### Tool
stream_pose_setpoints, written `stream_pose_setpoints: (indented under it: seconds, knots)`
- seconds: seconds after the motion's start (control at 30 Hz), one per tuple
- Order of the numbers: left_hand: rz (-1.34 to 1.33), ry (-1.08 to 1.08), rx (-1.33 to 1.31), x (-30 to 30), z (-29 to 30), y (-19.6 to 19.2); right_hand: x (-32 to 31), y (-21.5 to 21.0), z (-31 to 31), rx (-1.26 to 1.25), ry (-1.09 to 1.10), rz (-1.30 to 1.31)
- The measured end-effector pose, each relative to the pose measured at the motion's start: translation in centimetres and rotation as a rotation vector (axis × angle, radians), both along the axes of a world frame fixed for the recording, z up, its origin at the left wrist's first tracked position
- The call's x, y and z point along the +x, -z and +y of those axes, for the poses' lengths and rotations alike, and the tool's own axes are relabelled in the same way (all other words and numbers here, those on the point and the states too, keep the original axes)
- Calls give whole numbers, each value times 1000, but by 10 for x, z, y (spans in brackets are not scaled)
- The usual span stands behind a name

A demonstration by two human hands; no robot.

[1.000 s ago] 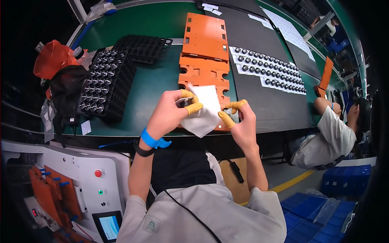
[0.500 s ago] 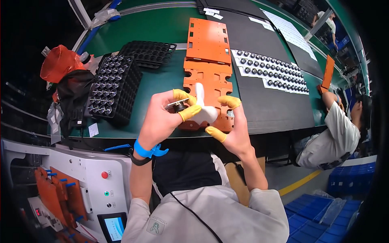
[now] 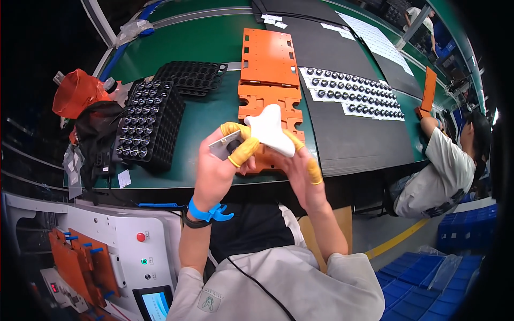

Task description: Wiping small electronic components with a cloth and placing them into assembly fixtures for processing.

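Note:
My left hand (image 3: 217,160), yellow covers on thumb and finger, is closed round a small white board with a black round part (image 3: 234,145). Its fingertips also meet the left edge of a smooth white three-lobed piece (image 3: 272,130); I cannot tell whether this is moulded or cloth. My right hand (image 3: 302,174) is open beneath the white piece's right lobe, yellow-covered thumb standing out to the right, one yellow fingertip against the lobe. The white piece hides part of its fingers. Behind both hands lies an orange slotted fixture (image 3: 270,95) with its hinged orange lid (image 3: 267,56) folded back.
A black tray (image 3: 163,125) of shiny round parts stands left, by empty black trays (image 3: 193,75). Rows of black round parts on white boards (image 3: 348,88) lie on black mats (image 3: 353,139). A grey machine (image 3: 120,235) sits lower left; a co-worker (image 3: 439,166) is at right.
My right hand has turned and come in under the white piece, thumb now outward. The white piece has tilted and shows a broader face. The board in my left hand has turned more toward view.

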State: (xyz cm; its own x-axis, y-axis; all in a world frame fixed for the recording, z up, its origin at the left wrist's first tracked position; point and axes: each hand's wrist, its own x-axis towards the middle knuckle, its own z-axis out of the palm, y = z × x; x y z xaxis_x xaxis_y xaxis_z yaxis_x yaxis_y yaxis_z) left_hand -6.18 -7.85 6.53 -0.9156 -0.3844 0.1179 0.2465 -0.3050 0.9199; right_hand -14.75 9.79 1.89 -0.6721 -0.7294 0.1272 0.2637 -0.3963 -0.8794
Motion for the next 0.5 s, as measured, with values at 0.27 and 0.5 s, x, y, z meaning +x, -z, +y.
stream_pose_setpoints:
  seconds: [0.27, 0.5]
  knots:
    - [-106, -103, -159, 3, 10, -6, -5, -18, -1, 291, 542, 1014]
    - [-148, -131, -247, 10, 18, -11, 3, -29, -20, 339, 740, 1273]
